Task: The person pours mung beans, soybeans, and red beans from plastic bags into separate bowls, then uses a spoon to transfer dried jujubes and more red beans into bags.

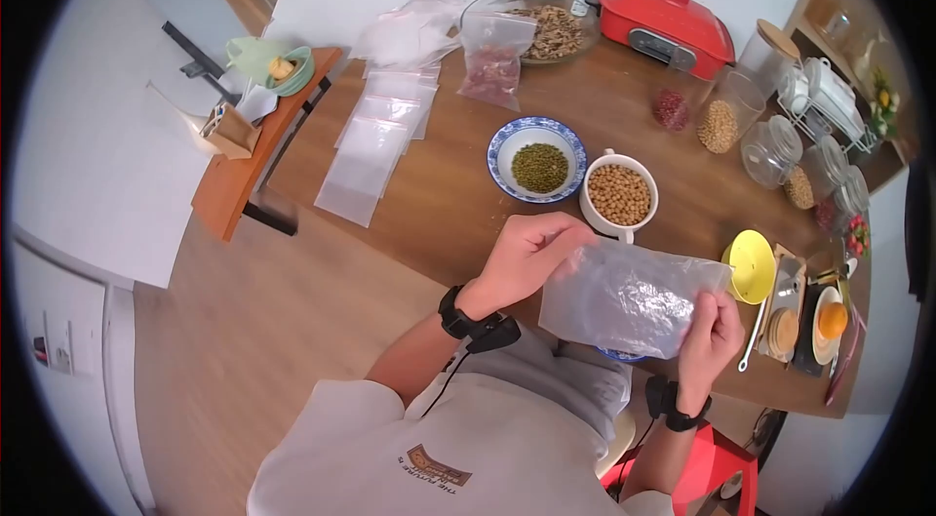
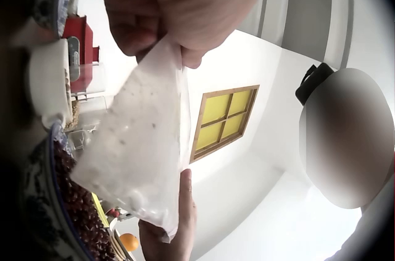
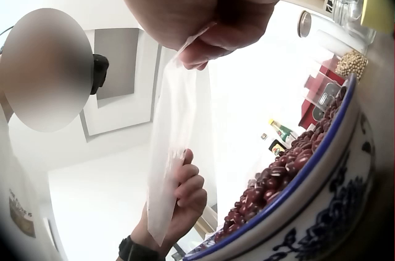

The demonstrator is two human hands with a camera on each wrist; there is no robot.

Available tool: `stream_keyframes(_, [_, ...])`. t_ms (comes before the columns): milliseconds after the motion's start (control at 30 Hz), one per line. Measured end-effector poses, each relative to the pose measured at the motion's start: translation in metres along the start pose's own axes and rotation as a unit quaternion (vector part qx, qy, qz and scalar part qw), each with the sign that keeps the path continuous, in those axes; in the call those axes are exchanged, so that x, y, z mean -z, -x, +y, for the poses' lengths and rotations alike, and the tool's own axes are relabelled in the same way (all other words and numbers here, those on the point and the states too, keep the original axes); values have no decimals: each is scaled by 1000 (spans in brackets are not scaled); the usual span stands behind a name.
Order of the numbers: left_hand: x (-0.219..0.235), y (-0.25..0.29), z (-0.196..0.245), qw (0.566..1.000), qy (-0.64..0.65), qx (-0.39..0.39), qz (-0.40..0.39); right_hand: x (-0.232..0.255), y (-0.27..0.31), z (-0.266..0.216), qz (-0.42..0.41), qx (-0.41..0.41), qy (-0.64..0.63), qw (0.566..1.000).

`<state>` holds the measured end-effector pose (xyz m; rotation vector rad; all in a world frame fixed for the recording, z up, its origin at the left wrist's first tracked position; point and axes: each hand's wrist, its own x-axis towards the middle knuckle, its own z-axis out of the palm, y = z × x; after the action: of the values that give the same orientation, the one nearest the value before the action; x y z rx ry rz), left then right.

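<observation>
A clear plastic bag (image 1: 634, 297) is stretched between my two hands above the near edge of the table. My left hand (image 1: 531, 258) pinches its upper left corner, while my right hand (image 1: 712, 336) grips the right side. The bag looks flat, with nothing inside. Below it stands a blue-and-white bowl (image 3: 336, 211) heaped with dark red beans (image 3: 278, 177); the bag hides most of this bowl in the head view. Just beyond the bag are a white cup (image 1: 590, 209) of chickpeas (image 1: 619, 194) and a patterned bowl (image 1: 499, 160) of green beans (image 1: 539, 168).
Flat plastic bags (image 1: 361, 170) lie overlapping at the left. Farther back are a bag of reddish pieces (image 1: 490, 72), a glass bowl (image 1: 478, 9) of brown pieces and a red electric cooker (image 1: 663, 23). Jars (image 1: 770, 150) line the right side, near a yellow bowl (image 1: 749, 267).
</observation>
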<state>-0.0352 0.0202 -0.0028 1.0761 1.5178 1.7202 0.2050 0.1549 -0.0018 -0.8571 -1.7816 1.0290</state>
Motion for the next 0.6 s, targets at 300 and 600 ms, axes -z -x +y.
stream_keyframes(300, [117,25,13,911,21,-144,385,37,4,42,-2,-63,-5,998])
stream_keyframes(600, [292,79,-40,816,-212,-69,534,57,12,88,29,-117,0,993])
